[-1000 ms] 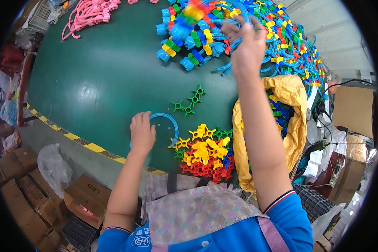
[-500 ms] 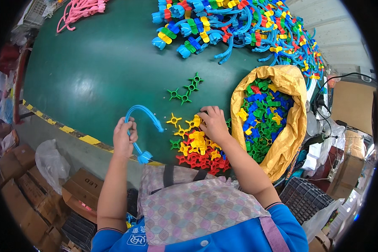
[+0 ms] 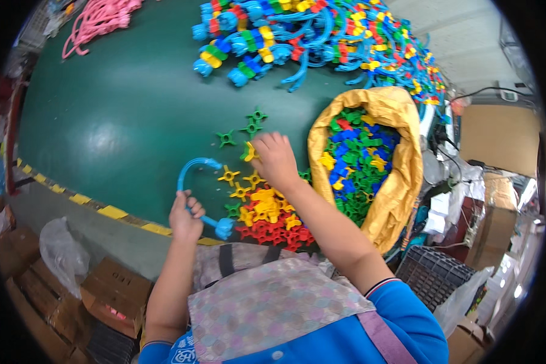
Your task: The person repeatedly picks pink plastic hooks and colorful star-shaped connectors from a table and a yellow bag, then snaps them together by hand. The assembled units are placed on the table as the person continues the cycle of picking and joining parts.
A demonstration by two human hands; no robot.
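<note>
Advanced: right hand, pinch on yellow piece unclear. Left hand: gripping blue tube, probably light, springy; grasp mid-length.

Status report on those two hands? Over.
Left hand gripping curved blue tube. Right hand at yellow pronged ring, grip unclear. Tube's upper tip unobstructed.

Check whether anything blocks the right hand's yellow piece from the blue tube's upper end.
Nothing visible stands between the yellow piece and the blue tube's upper end; a green connector lies beyond that gap, a loose yellow connector nearer the person.
</note>
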